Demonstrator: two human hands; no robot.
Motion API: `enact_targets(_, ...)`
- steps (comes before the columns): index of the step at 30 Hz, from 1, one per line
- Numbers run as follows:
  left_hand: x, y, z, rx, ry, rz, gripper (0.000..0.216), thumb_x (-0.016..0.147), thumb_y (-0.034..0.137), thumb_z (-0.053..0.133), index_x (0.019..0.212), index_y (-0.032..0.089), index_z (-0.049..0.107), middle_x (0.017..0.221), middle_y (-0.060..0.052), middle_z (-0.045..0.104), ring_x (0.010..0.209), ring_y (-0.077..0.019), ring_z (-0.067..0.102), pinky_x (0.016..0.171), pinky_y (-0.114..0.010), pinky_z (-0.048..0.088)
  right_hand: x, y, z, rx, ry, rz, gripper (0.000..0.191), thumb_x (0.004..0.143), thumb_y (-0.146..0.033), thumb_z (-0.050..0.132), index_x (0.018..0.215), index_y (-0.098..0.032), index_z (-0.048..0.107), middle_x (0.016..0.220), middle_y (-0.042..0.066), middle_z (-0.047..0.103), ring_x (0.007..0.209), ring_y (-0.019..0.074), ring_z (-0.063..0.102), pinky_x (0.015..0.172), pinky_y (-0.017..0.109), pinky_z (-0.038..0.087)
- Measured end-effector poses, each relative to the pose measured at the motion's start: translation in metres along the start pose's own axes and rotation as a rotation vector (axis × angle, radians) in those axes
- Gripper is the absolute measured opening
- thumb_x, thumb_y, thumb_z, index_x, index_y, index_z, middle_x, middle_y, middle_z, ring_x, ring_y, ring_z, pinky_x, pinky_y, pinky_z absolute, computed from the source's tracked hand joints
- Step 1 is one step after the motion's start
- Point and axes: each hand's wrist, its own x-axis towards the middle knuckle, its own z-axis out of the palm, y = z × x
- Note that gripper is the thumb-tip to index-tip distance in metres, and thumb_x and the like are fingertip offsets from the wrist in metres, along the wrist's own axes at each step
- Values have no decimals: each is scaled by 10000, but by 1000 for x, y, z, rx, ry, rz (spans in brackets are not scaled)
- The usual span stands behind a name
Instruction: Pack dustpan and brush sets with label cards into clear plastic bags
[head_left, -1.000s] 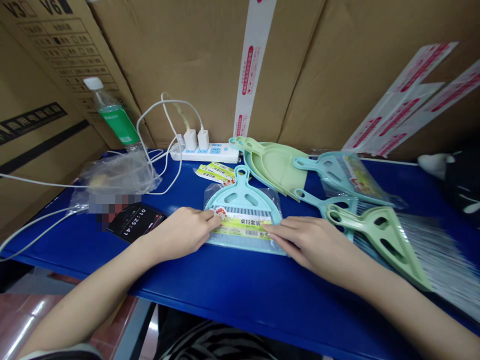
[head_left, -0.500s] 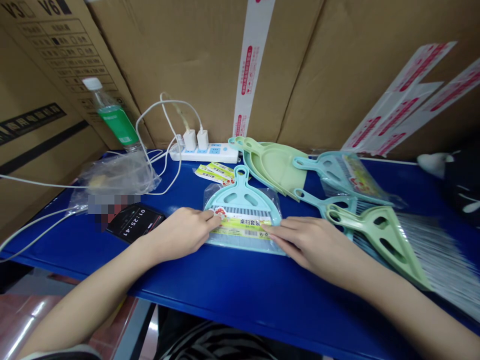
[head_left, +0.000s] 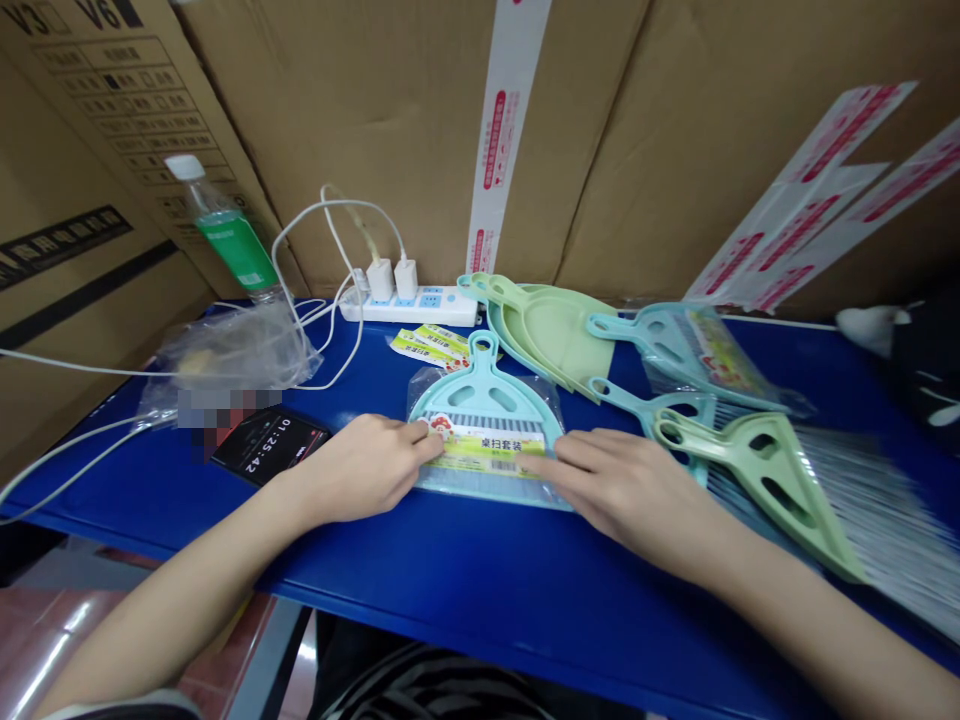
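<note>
A light blue dustpan and brush set (head_left: pixel 486 395) lies in a clear plastic bag on the blue table, handle pointing away from me. A yellow-green and white paper label (head_left: pixel 480 455) sits across its lower part. My left hand (head_left: pixel 371 465) is closed at the bag's left edge, fingertips on the label's left end. At the right edge is my right hand (head_left: pixel 630 490), its forefinger stretched onto the label's right end and its other fingers curled. My right thumb is hidden.
Loose labels (head_left: pixel 431 345) and green and blue dustpans (head_left: pixel 562 330) lie behind. To the right are a bagged set (head_left: pixel 682 345), a green dustpan (head_left: pixel 757 470) and clear bags (head_left: pixel 877 510). A phone (head_left: pixel 270 445), power strip (head_left: pixel 409 305) and bottle (head_left: pixel 236 245) are at left.
My right hand has shifted slightly, its forefinger reaching a little further left over the label. My left hand and the bagged set look nearly unmoved.
</note>
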Motion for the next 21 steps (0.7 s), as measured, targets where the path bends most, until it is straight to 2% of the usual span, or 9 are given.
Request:
enact_targets(3,0,1,-1,-3,12,-1,134,872,125,434,916,178,548,874,-33,662,636,-165,625,596,-290,459,2,-3,-2,23,-6,-76,326,913,-112,416,1055,-201,696,701,36,641,658,159,592,599,281,458)
enact_targets(8,1,2,0,-45,39,-25,136,943,264,455,931,176,558,893,-31,669,692,-163,649,615,-273,463,3,-10,2,136,-37,-28,282,909,-162,444,991,-167,714,774,70,650,751,190,581,677,325,485)
enact_targets(14,0,1,0,-65,51,-41,136,952,241,465,947,173,582,923,-29,676,716,-161,658,628,-266,489,3,-12,10,71,20,-35,291,952,-219,424,918,-153,705,856,79,684,820,213,592,720,351,461)
enact_targets(17,0,3,-2,-58,70,23,207,930,162,469,1082,202,605,1023,-39,659,805,-168,670,709,-282,527,3,-13,12,56,19,-79,286,960,-211,416,1046,-136,679,893,72,694,813,203,599,746,355,459)
enact_targets(21,1,6,-2,-41,54,68,415,893,131,500,1285,256,550,1087,-73,622,935,-205,661,798,-323,548,5,-17,15,17,-15,-40,283,928,-271,497,1120,-149,665,878,86,665,825,231,587,716,365,468)
